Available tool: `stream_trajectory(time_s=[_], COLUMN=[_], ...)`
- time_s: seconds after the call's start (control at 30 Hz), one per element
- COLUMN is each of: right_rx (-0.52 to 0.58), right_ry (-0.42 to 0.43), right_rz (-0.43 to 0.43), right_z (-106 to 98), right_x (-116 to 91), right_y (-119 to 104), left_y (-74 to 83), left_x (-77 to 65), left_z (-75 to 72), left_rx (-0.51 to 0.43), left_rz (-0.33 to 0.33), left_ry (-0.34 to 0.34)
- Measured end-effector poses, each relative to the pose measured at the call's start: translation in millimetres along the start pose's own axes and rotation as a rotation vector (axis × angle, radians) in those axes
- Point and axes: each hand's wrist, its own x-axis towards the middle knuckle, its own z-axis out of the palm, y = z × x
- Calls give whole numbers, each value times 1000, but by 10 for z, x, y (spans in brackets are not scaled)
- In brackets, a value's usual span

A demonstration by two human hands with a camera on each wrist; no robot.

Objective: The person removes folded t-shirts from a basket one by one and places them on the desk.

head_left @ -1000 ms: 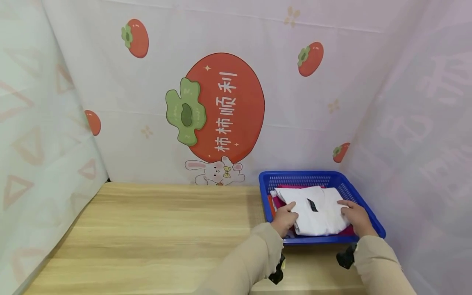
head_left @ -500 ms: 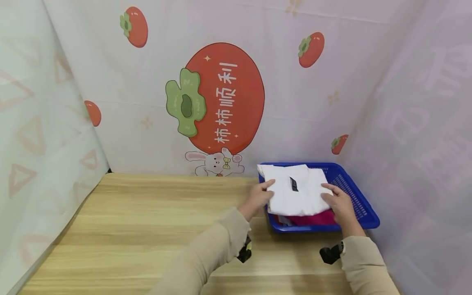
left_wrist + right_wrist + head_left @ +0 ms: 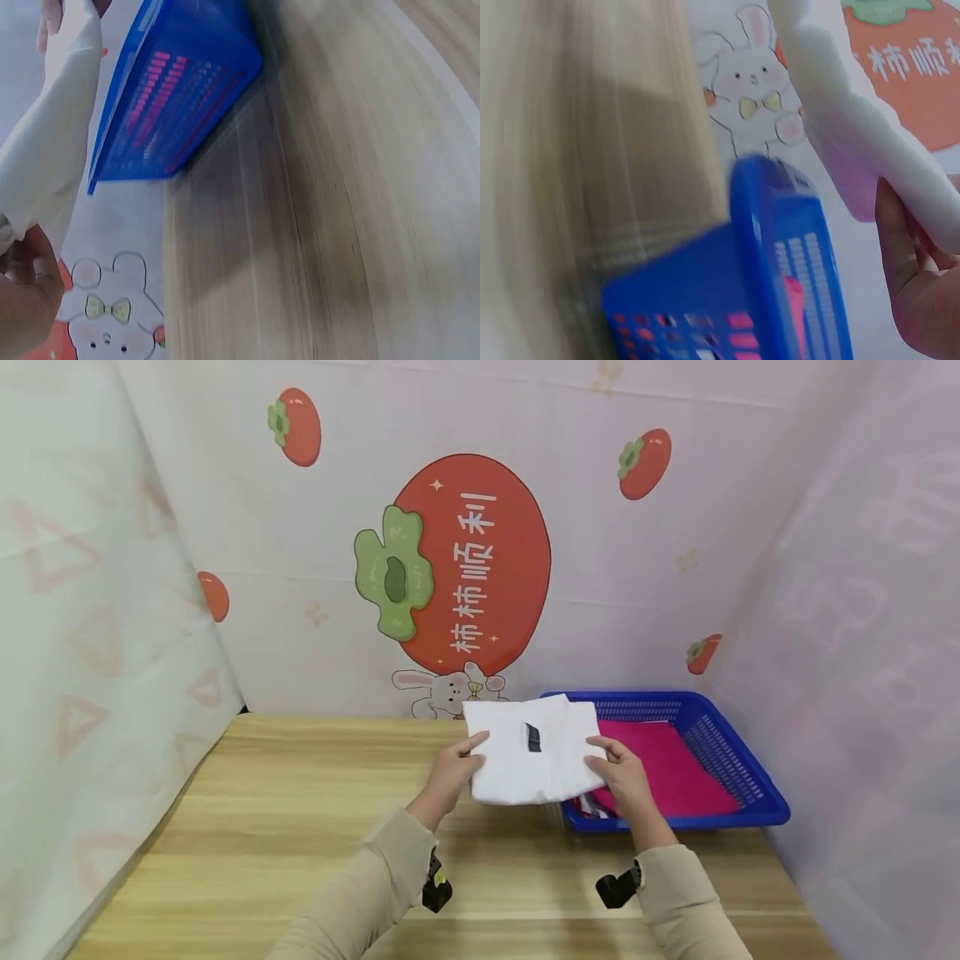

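Note:
A folded white garment (image 3: 558, 750), likely a shirt, with a black label near its middle, is held in the air between both hands. The left hand (image 3: 448, 774) pinches its left edge, thumb on top and fingers beneath. On the opposite edge the right hand (image 3: 624, 777) grips it the same way. In the left wrist view the white cloth (image 3: 56, 112) hangs beside the basket; the right wrist view shows its thick folded edge (image 3: 855, 112) above the basket rim. The blue plastic basket (image 3: 750, 777) holds a folded magenta cloth (image 3: 667, 768) and other cloth partly hidden underneath.
A wooden table (image 3: 300, 827) stretches to the left and front of the basket. Printed fabric walls (image 3: 600, 568) enclose the back and both sides, the right one close to the basket. Black wrist cameras (image 3: 618, 888) sit below the cuffs.
Both hands have lifted the white garment out of the basket and carried it left, to beside the basket's left rim. The magenta cloth underneath is now uncovered.

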Motion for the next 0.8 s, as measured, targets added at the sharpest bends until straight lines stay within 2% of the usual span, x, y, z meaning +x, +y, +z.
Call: stream_trajectory(time_s=[0.23, 0.43, 0.63, 0.8], right_rx=[30, -34, 2, -13], right_ry=[-46, -56, -93, -123], right_rz=[44, 33, 21, 46], right_z=[363, 607, 828, 1001], right_x=[-38, 8, 72, 89], right_y=[127, 283, 500, 669], left_y=[-66, -138, -268, -386], left_x=[-5, -22, -50, -87], left_z=[-337, -548, -751, -929], left_rx=[-21, -3, 14, 88], left_rz=[-63, -100, -108, -133], left_ry=[89, 154, 168, 180])
